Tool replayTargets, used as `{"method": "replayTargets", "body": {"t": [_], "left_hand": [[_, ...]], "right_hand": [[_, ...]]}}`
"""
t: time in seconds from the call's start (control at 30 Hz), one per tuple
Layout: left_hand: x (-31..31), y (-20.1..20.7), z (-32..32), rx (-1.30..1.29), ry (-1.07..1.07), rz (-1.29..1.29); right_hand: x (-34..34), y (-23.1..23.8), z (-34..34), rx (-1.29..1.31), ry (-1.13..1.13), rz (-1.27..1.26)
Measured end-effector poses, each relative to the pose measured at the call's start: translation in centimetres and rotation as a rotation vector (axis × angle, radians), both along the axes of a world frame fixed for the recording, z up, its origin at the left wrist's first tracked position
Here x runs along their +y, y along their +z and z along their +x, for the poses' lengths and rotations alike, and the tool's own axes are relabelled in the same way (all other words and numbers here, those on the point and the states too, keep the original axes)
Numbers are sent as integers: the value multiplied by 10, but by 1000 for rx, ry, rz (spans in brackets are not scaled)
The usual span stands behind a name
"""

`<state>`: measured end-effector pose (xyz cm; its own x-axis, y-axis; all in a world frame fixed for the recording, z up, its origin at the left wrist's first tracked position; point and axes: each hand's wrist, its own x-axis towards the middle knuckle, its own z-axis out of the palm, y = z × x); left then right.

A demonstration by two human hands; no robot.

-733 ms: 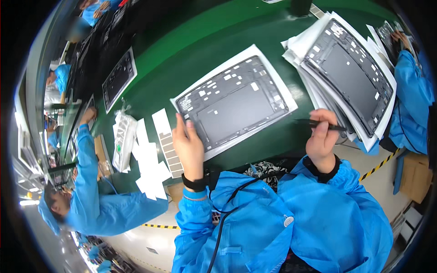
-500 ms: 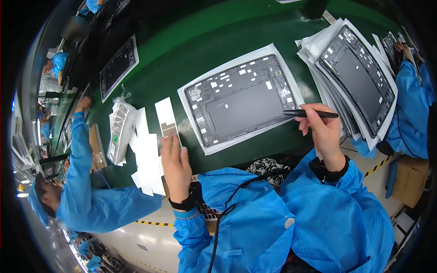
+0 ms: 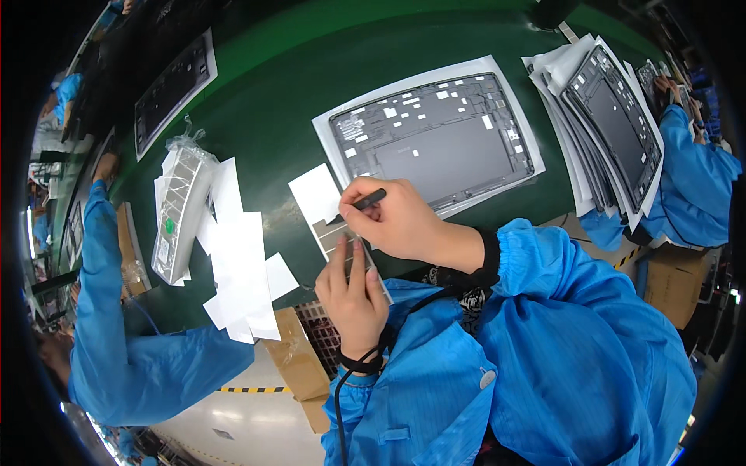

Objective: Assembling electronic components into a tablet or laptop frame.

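Black tweezers are pinched in my right hand, which has its fingers closed round them. Their tip meets a narrow sticker sheet, white at its far part with grey-brown strips nearer me. Flat on the near part of this sheet lies my left hand, fingers stretched out and thumb apart. Beyond my right hand, a dark tablet housing with small white patches rests on a white sheet. My right hand overlaps its near left corner in the view.
Stacked tablet housings with white sheets between them stand at the right. Left of my hands lie loose white papers and a plastic-wrapped tray. Co-workers' blue sleeves reach in at both sides. A cardboard box sits below the table edge.
My right hand has moved left with the tweezers, from the tablet housing to the sticker sheet. My left hand has come down onto the sheet's near part. The whole view has shifted slightly.
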<state>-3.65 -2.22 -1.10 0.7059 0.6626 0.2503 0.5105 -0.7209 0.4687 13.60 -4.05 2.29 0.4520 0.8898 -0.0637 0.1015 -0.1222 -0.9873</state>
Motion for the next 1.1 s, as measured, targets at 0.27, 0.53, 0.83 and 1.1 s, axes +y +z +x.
{"method": "replayTargets", "body": {"t": [0.27,0.53,0.83,1.1], "left_hand": [[4,-10,-1,-36,-5,61],[6,-8,-1,-21,-30,37],[7,-2,1,-9,-21,5],[32,31,14,85,-45,-41]], "right_hand": [[4,-3,-11,-102,-47,31],[3,-4,-9,-39,-75,6],[-4,-1,-11,145,-289,98],[-30,-8,17,275,-324,-35]]}}
